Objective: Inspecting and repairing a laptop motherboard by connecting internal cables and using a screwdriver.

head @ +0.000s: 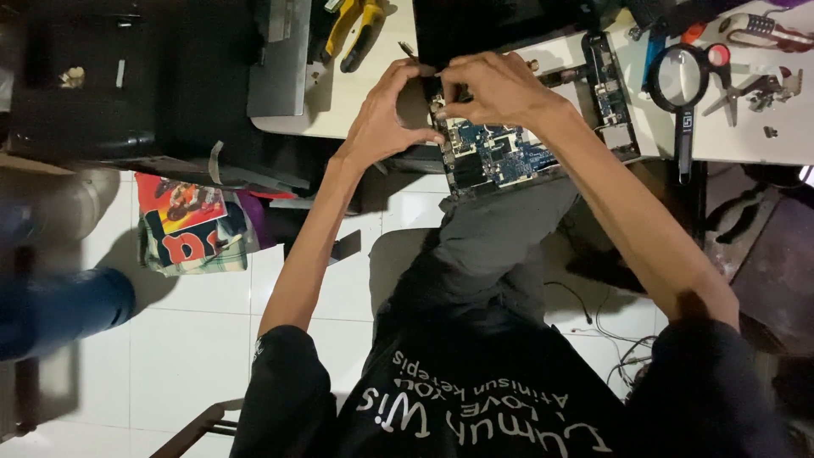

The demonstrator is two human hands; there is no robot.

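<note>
Two hands, the left hand (386,119) and the right hand (496,85), were at one blue circuit board (500,157). On the tabletop (788,140) lay one magnifying glass (682,80) and one pair of yellow-handled pliers (356,30).

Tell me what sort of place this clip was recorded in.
Probably a small electronics repair bench. Both hands, left hand and right hand, work on a bare blue circuit board at the edge of a white worktable, with a magnifying glass and yellow-handled pliers nearby.

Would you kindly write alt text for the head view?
Both hands, left hand and right hand, pinch at the top edge of a blue circuit board on a white table. A magnifying glass and yellow-handled pliers lie nearby.
</note>
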